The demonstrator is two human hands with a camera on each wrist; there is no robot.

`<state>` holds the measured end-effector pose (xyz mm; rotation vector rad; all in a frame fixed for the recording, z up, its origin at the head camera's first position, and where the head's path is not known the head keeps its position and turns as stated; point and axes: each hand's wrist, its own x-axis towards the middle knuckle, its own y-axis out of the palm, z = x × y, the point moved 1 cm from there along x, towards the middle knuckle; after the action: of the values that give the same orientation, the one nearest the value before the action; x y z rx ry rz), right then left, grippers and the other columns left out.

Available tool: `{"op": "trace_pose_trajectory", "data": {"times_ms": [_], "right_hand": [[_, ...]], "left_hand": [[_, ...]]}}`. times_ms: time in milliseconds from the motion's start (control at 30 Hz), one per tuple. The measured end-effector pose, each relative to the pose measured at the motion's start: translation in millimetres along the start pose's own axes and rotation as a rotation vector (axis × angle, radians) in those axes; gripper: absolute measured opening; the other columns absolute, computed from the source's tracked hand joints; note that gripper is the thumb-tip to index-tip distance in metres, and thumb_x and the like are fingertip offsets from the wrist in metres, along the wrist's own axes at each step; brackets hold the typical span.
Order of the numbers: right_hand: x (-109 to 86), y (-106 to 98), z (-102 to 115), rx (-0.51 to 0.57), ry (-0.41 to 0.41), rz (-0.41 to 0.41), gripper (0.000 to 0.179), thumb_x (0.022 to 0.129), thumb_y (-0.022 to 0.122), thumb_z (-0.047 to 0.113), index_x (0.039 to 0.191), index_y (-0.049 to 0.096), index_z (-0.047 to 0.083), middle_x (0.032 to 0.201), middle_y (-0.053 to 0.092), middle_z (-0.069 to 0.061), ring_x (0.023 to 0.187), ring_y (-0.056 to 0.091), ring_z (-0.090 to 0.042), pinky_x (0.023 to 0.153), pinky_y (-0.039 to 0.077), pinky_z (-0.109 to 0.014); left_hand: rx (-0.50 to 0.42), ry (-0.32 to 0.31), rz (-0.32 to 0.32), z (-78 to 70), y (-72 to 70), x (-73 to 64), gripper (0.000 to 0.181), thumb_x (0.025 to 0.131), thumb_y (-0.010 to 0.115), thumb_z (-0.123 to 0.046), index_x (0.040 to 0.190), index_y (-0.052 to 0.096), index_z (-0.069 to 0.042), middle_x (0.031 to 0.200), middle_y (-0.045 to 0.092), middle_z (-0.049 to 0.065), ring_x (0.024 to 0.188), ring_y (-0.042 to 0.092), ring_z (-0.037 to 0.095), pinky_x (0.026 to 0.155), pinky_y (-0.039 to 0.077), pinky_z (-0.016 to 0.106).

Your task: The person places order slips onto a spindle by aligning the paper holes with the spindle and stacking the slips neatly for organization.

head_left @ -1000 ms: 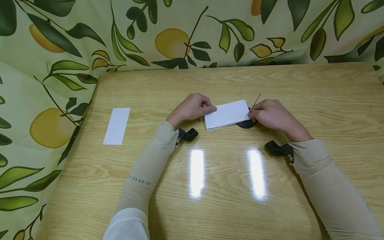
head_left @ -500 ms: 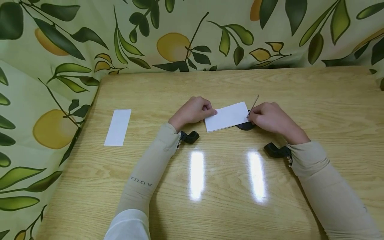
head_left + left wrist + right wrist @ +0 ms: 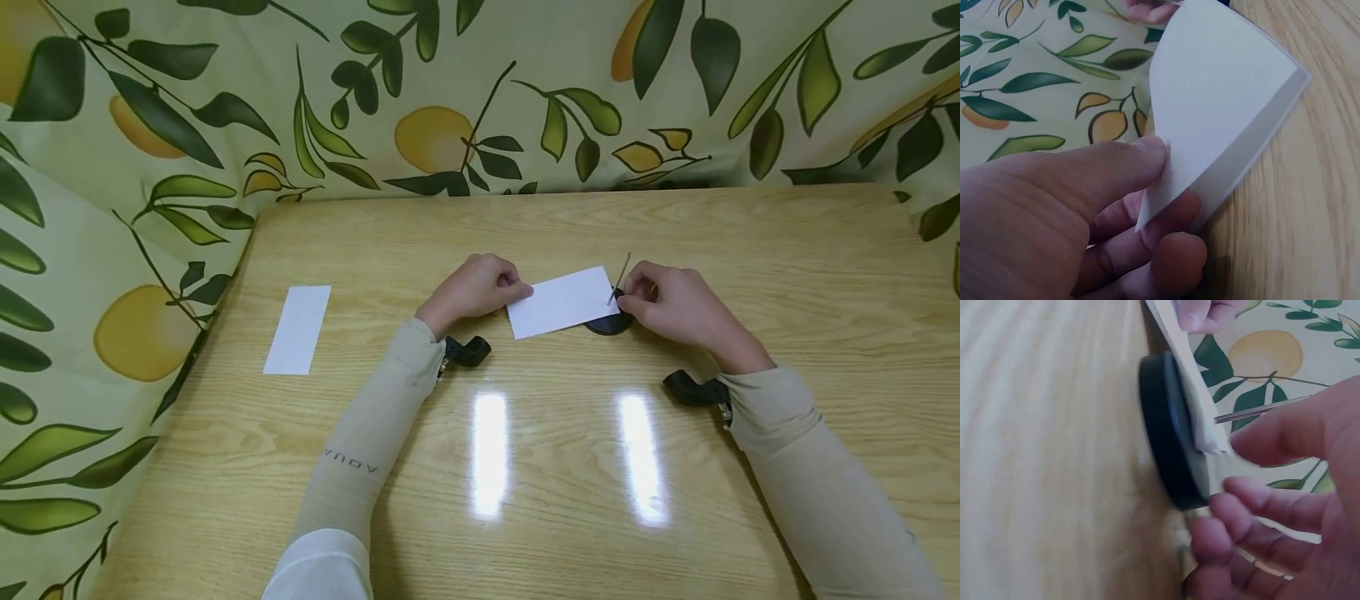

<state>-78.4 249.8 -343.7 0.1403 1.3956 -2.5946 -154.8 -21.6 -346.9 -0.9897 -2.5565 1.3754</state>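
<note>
A bill spindle's black round base lies on the table, and its thin metal spike rises through the right end of a white paper slip. The slip has more than one layer. My left hand pinches its left end; in the left wrist view the thumb lies on top and fingers lie below the upper layer. Beside the spike, my right hand has bent fingers. In the right wrist view its thumb and fingers stand apart, with no thing gripped between them, close to the base.
A separate white paper slip lies on the left of the wooden table. Patterned cloth hangs along the back and left sides. Black wrist mounts stick out below both hands.
My right fingers have eased off the slip's right corner, and the spike now shows inside the slip's edge. The left hand keeps its pinch. The head view has tilted slightly.
</note>
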Motion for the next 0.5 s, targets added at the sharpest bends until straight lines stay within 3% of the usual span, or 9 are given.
{"op": "trace_pose_trajectory", "data": {"times_ms": [200, 333, 500], "right_hand": [[-2.6, 5, -6, 0.066, -0.081, -0.059, 0.038, 0.089, 0.068, 0.032, 0.116, 0.058, 0.007, 0.106, 0.060, -0.011, 0.086, 0.057, -0.023, 0.071, 0.042, -0.031], [-3.9, 9, -8, 0.047, -0.125, -0.077, 0.052, 0.084, 0.073, 0.035, 0.122, 0.056, 0.004, 0.113, 0.058, -0.013, 0.090, 0.056, -0.024, 0.075, 0.043, -0.034], [-5.3, 13, -10, 0.038, -0.141, -0.081, 0.065, 0.080, 0.078, 0.038, 0.127, 0.054, 0.002, 0.116, 0.057, -0.015, 0.096, 0.052, -0.026, 0.081, 0.041, -0.039]], "left_hand": [[0.017, -0.030, -0.021, 5.1, -6.8, -9.2, 0.027, 0.094, 0.062, -0.040, 0.083, 0.068, -0.016, 0.071, 0.059, -0.001, 0.063, 0.049, 0.012, 0.058, 0.038, 0.023], [0.024, -0.049, -0.044, 9.7, -14.2, -17.1, 0.028, 0.095, 0.061, -0.040, 0.084, 0.069, -0.015, 0.072, 0.060, -0.001, 0.063, 0.050, 0.013, 0.059, 0.039, 0.024], [0.065, -0.062, -0.125, 22.4, -25.5, -29.9, 0.032, 0.096, 0.058, -0.041, 0.082, 0.066, -0.014, 0.066, 0.052, -0.002, 0.061, 0.045, 0.014, 0.061, 0.035, 0.026]]}}
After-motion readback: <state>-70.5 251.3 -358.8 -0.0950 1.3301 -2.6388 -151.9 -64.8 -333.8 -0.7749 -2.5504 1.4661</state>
